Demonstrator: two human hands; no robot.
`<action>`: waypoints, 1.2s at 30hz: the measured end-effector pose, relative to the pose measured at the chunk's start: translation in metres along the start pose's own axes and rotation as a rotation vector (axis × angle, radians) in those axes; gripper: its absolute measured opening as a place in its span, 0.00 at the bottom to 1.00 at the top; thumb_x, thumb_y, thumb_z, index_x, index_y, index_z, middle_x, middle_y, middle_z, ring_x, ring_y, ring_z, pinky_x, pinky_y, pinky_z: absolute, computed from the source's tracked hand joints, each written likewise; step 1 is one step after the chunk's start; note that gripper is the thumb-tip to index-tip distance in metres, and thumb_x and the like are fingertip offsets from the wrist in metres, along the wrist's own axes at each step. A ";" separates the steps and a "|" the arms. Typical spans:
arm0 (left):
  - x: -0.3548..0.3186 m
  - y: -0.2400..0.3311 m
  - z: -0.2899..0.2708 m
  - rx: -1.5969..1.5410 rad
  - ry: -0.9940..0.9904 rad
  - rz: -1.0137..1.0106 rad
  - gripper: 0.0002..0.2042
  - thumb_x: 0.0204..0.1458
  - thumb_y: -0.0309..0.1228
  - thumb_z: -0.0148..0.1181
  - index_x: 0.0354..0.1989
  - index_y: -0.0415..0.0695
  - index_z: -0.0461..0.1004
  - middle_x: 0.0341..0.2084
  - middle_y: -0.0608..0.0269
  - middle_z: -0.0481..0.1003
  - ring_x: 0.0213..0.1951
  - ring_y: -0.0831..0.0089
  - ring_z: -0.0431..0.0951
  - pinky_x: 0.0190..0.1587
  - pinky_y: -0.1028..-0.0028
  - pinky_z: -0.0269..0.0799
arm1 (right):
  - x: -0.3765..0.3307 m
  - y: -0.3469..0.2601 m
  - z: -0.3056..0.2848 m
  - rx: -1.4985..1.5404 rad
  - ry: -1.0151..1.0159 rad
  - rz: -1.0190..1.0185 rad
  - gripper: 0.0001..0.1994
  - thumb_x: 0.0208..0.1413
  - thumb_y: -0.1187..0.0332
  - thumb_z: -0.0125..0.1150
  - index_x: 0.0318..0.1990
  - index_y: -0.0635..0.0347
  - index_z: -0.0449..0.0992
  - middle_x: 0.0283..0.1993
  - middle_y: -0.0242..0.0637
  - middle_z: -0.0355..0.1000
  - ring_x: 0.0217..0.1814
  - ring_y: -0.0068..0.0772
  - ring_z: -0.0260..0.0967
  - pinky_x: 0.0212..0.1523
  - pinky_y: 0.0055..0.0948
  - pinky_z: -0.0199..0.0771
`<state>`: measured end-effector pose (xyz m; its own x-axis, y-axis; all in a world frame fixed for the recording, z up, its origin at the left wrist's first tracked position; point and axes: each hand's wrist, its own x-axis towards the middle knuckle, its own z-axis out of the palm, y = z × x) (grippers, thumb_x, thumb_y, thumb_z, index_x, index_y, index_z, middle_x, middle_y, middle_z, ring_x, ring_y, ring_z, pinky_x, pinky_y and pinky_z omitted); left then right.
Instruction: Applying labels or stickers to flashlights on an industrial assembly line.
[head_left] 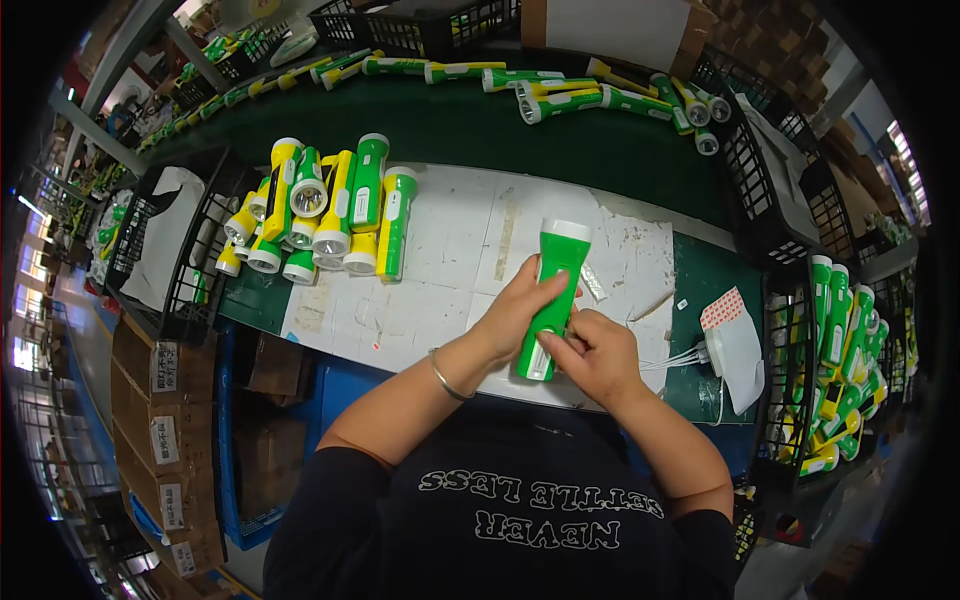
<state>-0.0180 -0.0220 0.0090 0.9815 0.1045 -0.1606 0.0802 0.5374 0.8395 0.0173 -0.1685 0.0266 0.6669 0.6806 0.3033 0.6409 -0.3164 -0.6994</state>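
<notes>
A green flashlight (560,262) with a white head rim is held between my two hands above the white-covered tabletop, its head pointing away from me. My left hand (525,305) wraps the middle of its body, thumb lying along the top. On the lower part of the body, near a pale switch area, my right hand (592,352) grips with its thumb pressed there; its other fingers are partly hidden. To the left on the worktop sits a heap of green and yellow flashlights (340,205), some stacked on others.
Black crates stand left (195,250) and far right (770,190); another crate of flashlights (840,360) is at right. A row of flashlights (545,90) lies on the dark green belt (450,130) behind. White cables and a white adapter (730,350) lie near my right arm.
</notes>
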 end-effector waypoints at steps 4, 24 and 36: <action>-0.009 0.008 -0.005 -0.040 -0.039 -0.113 0.16 0.57 0.35 0.51 0.50 0.44 0.58 0.35 0.62 0.70 0.33 0.76 0.72 0.34 0.75 0.72 | 0.003 0.018 -0.009 0.269 -0.051 0.024 0.16 0.52 0.65 0.60 0.17 0.64 0.66 0.19 0.34 0.58 0.20 0.28 0.56 0.22 0.27 0.57; -0.050 0.072 -0.055 1.710 -0.123 0.209 0.18 0.39 0.29 0.61 0.41 0.43 0.68 0.35 0.56 0.73 0.37 0.59 0.75 0.39 0.66 0.71 | 0.024 0.033 -0.072 0.530 -0.283 0.275 0.32 0.35 0.67 0.71 0.53 0.51 0.66 0.42 0.36 0.69 0.18 0.08 0.43 0.19 0.11 0.47; -0.024 0.011 -0.057 1.010 -0.011 0.189 0.34 0.42 0.33 0.63 0.58 0.35 0.55 0.49 0.44 0.64 0.52 0.57 0.66 0.55 0.67 0.60 | 0.021 0.058 0.027 -0.245 -0.150 0.132 0.14 0.45 0.61 0.62 0.39 0.56 0.73 0.37 0.36 0.71 0.33 0.40 0.72 0.33 0.38 0.71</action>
<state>-0.0509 0.0288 -0.0078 0.9944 0.1041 0.0201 0.0282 -0.4421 0.8965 0.0580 -0.1545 -0.0249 0.6987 0.7071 0.1087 0.6371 -0.5459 -0.5442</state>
